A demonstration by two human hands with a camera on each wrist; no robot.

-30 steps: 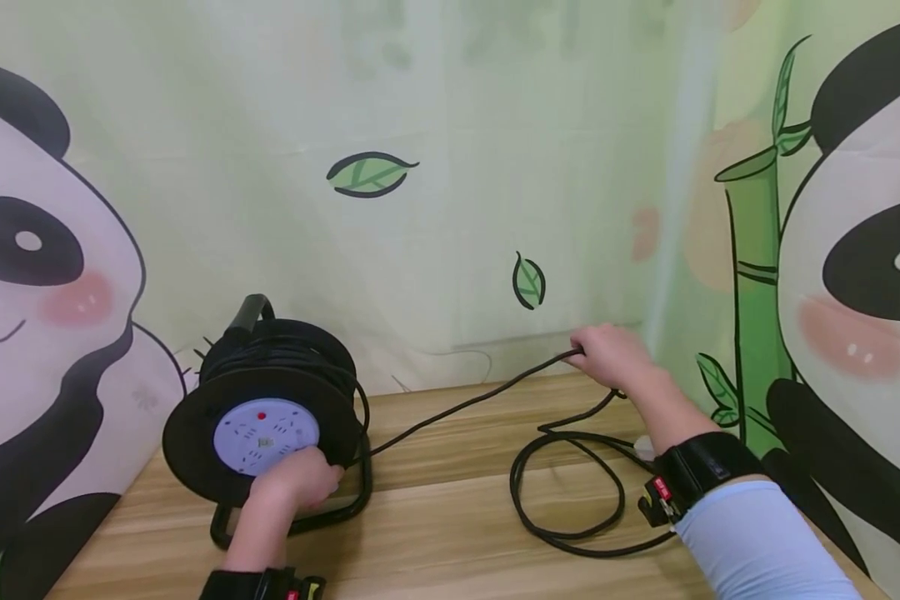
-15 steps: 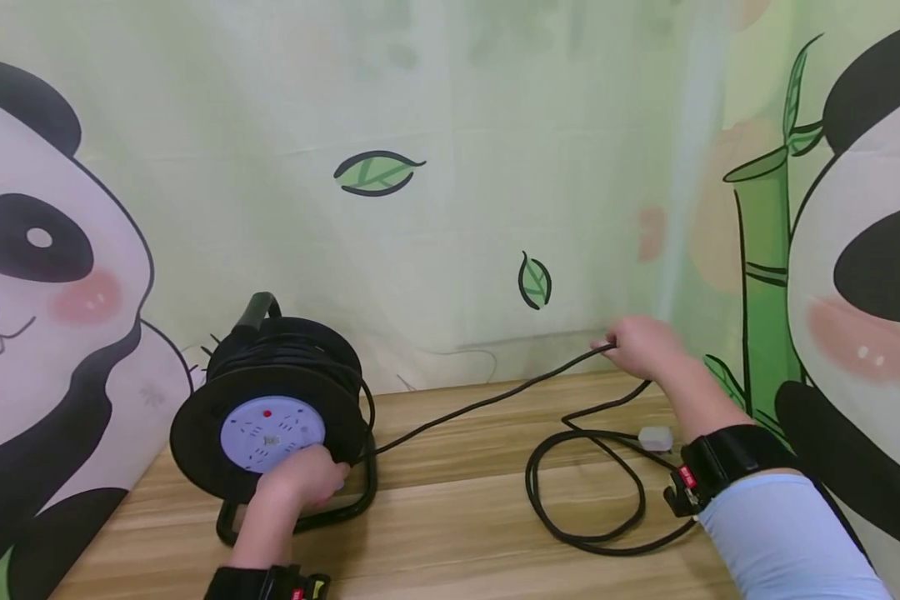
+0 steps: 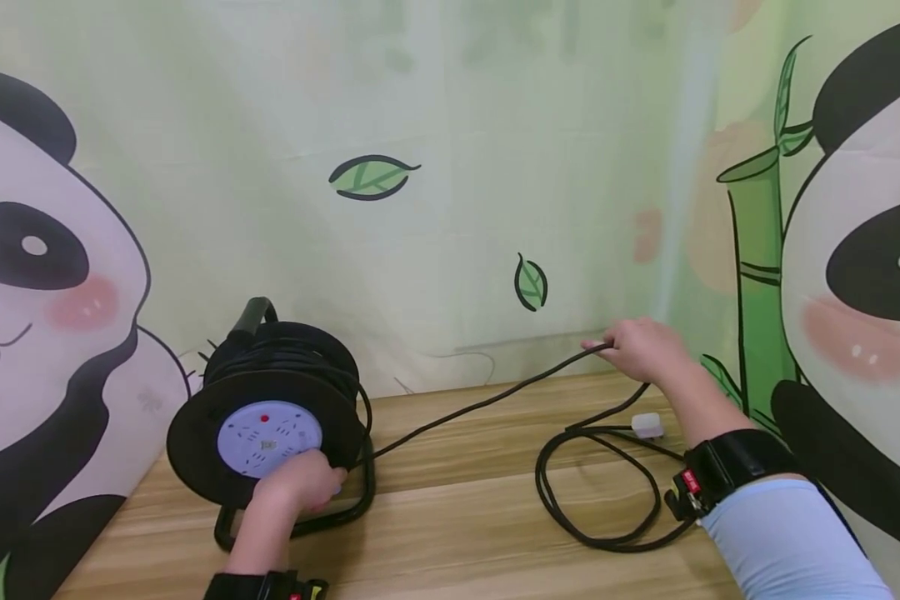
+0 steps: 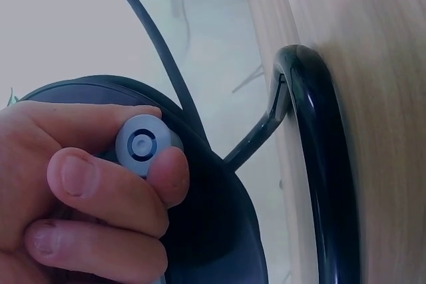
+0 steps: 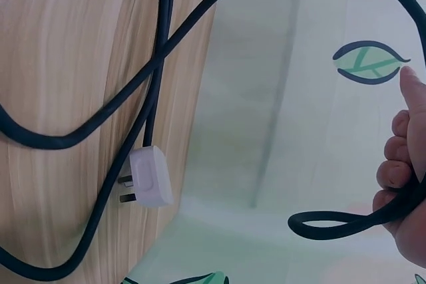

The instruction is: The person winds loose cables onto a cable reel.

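A black cable reel (image 3: 191, 433) with a pale socket panel (image 3: 258, 429) stands on the left of the table. My left hand (image 3: 300, 483) is at the lower right of its face. In the left wrist view, the fingers and thumb pinch a grey winding knob (image 4: 141, 144). Black cable (image 3: 487, 404) runs from the reel, slanting up to my right hand (image 3: 645, 348), whose curled fingers grip it above the table's back edge. Beyond that hand, the cable drops into loose loops (image 3: 543, 487). A white plug (image 5: 152, 176) lies near them, its pins showing in the right wrist view.
The wooden table (image 3: 450, 533) ends at a pale curtain (image 3: 450, 208) printed with leaves and pandas. A black tube frame (image 3: 337, 518) supports the reel, and its carrying handle (image 3: 251, 317) rises behind.
My right hand has moved a little to the right with the cable, and the white plug shows more fully. The left hand stays at the reel's knob.
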